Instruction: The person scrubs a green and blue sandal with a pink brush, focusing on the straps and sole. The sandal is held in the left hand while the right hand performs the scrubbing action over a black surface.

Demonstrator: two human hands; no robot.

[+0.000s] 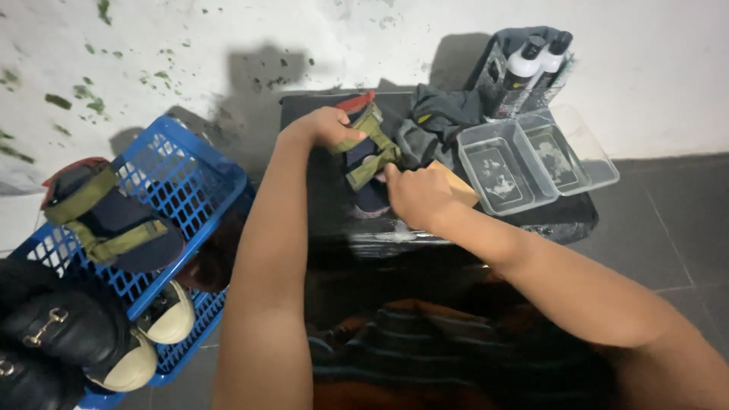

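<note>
A strapped sandal point(367, 156) with olive bands lies on the black tabletop point(562, 216), steadied at its heel end by the left hand point(328, 126), grip clenched on it, while the right hand point(418, 193) grasps a tan brush point(458, 184); firm bracing and short strokes would suit. A blue basket point(182, 178) of shoes stands left.

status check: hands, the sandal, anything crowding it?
Left hand grips sandal at its top end. Right hand pins its lower end, wooden brush under palm. Grey cloth and clear tubs close beside.
</note>
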